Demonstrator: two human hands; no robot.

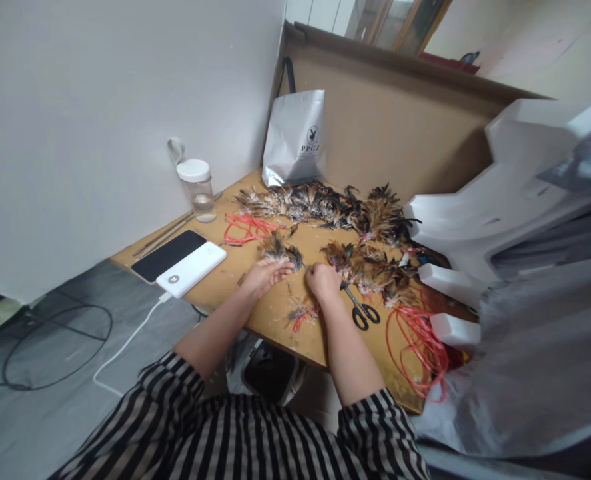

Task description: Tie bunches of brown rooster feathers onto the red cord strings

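Observation:
My left hand (264,274) is closed around a small bunch of brown and black feathers (280,249) at the middle of the wooden table (255,313). Just to its right, my right hand (324,280) is closed in a pinch at the bunch's end; what it pinches is too small to name. A little tied feather bundle with red string (300,315) lies below my hands. Black scissors (361,310) rest right of my right hand. Heaps of loose feathers (335,210) spread across the far side.
Red string lies coiled at the right edge (418,347) and at the left (242,228). A phone (168,255), a white power bank (191,268), a lidded jar (198,190) and a grey bag (295,137) stand along the left and back. White foam blocks (500,200) crowd the right.

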